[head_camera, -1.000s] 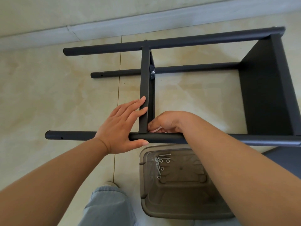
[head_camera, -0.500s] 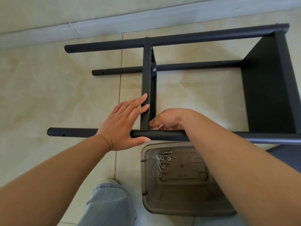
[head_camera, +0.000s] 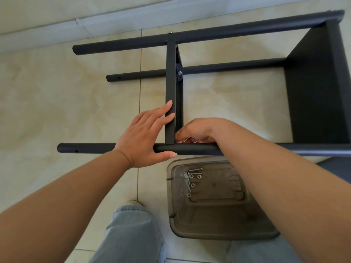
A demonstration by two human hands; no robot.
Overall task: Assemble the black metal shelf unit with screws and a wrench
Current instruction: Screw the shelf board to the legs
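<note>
A: The floor (head_camera: 57, 95) is pale beige tile with a skirting board along the far wall; the black shelf frame (head_camera: 321, 88) lies on its side across it.

B: And the fingers?

A: The right hand (head_camera: 197, 130) curls its fingertips into the corner where the shelf panel (head_camera: 170, 76) meets the near post (head_camera: 190, 149), pinching something small and silvery there. Whether it is a screw or the wrench cannot be told.

B: The left hand (head_camera: 144, 137)?

A: Flat, fingers straight against the panel's side, thumb under the post, bracing.

B: So the joint lies which way?

A: Directly at the right fingertips, just left of them. The post runs left to right, the panel away toward the wall. Spare screws (head_camera: 191, 177) sit in the brown plastic tub (head_camera: 224, 230), below the post, nearer the right forearm.
</note>
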